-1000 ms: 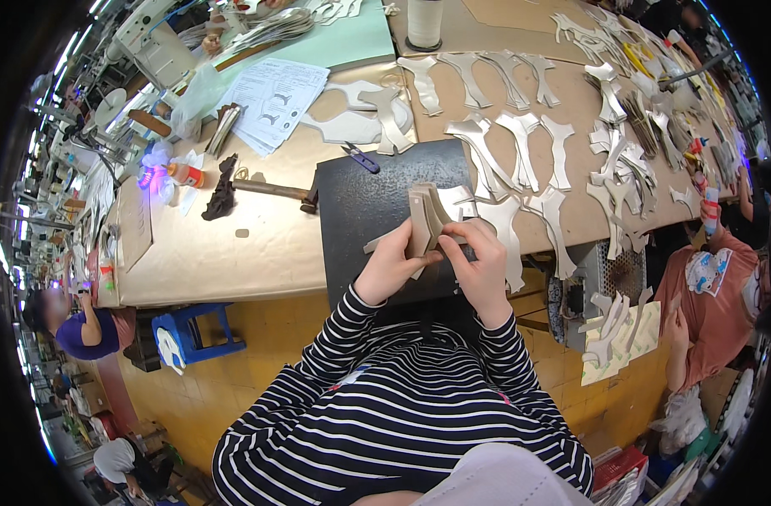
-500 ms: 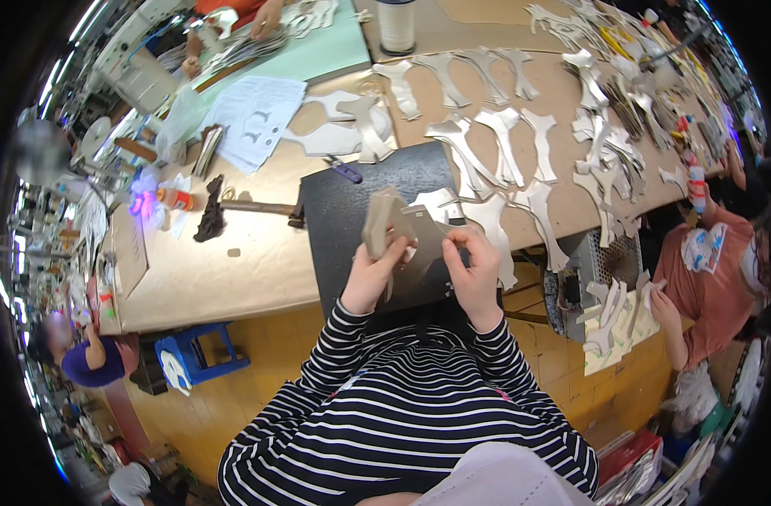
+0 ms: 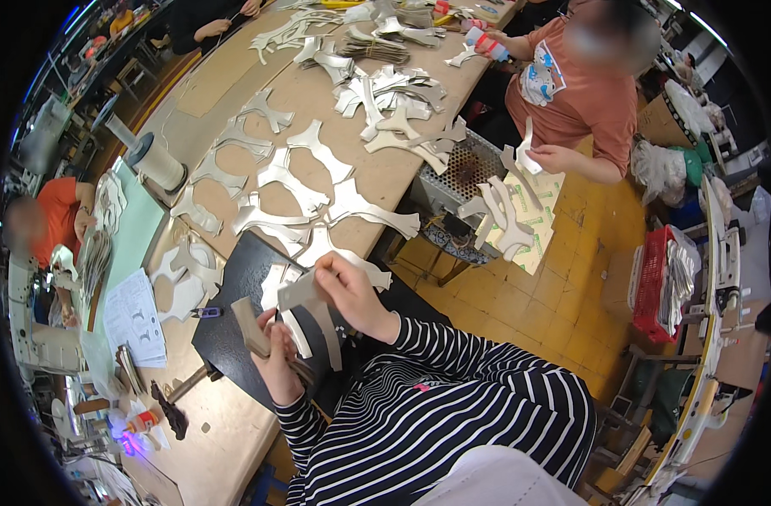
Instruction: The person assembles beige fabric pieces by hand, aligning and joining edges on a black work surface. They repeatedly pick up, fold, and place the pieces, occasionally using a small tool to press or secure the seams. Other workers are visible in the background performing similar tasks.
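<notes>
My left hand point(image 3: 277, 364) is closed round a small stack of beige, flat-cut pieces point(image 3: 249, 325), held on edge above a black board point(image 3: 215, 344). In my right hand point(image 3: 356, 297), fingers and thumb pinch a greyish-beige cut piece point(image 3: 299, 292), whose long strip hangs down beside the left hand. The two hands are close together but apart. Behind them, pale silvery Y-shaped cut pieces point(image 3: 320, 156) lie spread in rows on the table. A purple-handled cutter point(image 3: 207, 312) rests at the board's left edge.
Left of the board are a wooden-handled hammer point(image 3: 187, 384), printed sheets point(image 3: 136, 314) and an orange bottle point(image 3: 142, 421). A large thread spool point(image 3: 159, 164) stands farther back. At the right, a co-worker in a salmon shirt point(image 3: 581, 97) holds a bottle and a piece beside a perforated metal box point(image 3: 461, 169).
The view has swung to the right, bringing the co-worker and red crate in more fully. My right hand has lifted a piece and holds it across, nearer the stack in my left hand.
</notes>
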Motion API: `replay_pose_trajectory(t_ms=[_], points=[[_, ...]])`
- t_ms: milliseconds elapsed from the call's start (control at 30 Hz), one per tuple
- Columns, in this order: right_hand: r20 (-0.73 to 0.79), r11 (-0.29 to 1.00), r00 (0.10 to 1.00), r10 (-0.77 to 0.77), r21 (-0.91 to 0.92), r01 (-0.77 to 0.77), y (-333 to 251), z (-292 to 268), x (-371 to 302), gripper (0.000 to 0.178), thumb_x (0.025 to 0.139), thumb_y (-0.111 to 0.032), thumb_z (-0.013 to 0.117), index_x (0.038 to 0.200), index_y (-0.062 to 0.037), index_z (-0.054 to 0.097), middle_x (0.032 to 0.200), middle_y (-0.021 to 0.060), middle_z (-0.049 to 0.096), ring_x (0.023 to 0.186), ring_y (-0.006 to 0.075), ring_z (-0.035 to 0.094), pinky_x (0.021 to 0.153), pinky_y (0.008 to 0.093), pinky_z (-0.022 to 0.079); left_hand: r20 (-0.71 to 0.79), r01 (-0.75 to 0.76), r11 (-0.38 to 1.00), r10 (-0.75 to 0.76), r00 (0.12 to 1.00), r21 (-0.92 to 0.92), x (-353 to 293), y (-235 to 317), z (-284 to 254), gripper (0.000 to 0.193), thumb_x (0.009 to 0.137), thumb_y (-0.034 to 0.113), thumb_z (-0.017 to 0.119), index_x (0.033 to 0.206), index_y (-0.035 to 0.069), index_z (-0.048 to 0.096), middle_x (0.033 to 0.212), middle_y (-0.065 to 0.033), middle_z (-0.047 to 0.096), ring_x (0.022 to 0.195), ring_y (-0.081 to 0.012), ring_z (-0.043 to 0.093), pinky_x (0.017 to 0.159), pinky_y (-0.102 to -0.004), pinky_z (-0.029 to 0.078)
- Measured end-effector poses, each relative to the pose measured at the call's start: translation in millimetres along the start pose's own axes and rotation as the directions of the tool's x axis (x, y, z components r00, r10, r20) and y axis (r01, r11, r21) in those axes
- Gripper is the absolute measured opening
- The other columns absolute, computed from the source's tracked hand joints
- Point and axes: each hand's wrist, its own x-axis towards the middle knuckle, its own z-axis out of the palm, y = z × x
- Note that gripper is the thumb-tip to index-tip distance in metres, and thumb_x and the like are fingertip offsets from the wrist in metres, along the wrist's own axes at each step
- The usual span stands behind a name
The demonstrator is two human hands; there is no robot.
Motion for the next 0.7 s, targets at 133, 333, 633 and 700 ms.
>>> replay_pose_trajectory(t_ms=[133, 333, 633, 700], points=[[0.088, 0.892, 0.920, -0.382, -0.226, 0.392, 4.8, 4.7, -7.8, 0.017, 0.099, -0.015, 0.054, 0.109, -0.0031, 0.057, 0.083, 0.0066, 0.060, 0.077, 0.0169, 0.055, 0.067, 0.0322, 0.042, 0.003, -0.013, 1.000, 0.013, 1.000, 0.024, -5.2, 1.5, 26.4, 0.020, 0.096, 0.011, 0.063, 0.113, 0.005, 0.054, 0.076, 0.0021, 0.053, 0.052, -0.0032, 0.040, 0.045, -0.0174, 0.031], [0.149, 0.980, 0.980, -0.131, 0.169, 0.105, 14.6, 11.9, -20.6, 0.055, 0.096, -0.014, 0.061, 0.142, -0.0004, 0.034, 0.127, 0.0139, 0.054, 0.106, 0.0152, 0.055, 0.087, 0.0292, 0.046, -0.196, -0.089, 0.994, 0.077, 0.978, -0.055, -10.8, -1.1, 40.4, 0.020, 0.091, 0.006, 0.067, 0.106, 0.006, 0.055, 0.076, 0.0018, 0.053, 0.052, -0.0033, 0.040, 0.044, -0.0186, 0.030], [0.378, 0.957, 0.898, 0.223, 0.088, -0.275, 17.8, -4.7, -29.2, 0.031, 0.098, -0.022, 0.058, 0.115, 0.0039, 0.054, 0.092, 0.0094, 0.064, 0.083, 0.0115, 0.059, 0.072, 0.0297, 0.049, -0.104, -0.079, 0.989, 0.092, 0.990, 0.123, -7.5, -8.1, 24.9, 0.015, 0.094, 0.009, 0.064, 0.106, 0.004, 0.056, 0.079, -0.0007, 0.056, 0.051, -0.0019, 0.038, 0.045, -0.0182, 0.028], [0.291, 0.995, 0.953, 0.087, 0.021, -0.097, 15.3, -9.0, -29.9, 0.031, 0.098, -0.022, 0.059, 0.115, 0.0033, 0.054, 0.089, 0.0073, 0.063, 0.078, 0.0104, 0.057, 0.068, 0.0281, 0.048, -0.082, -0.094, 0.995, 0.096, 0.992, 0.029, -2.8, -8.5, 16.3, 0.015, 0.094, 0.008, 0.064, 0.105, 0.000, 0.058, 0.083, -0.0046, 0.059, 0.050, -0.0025, 0.038, 0.045, -0.0179, 0.029]])
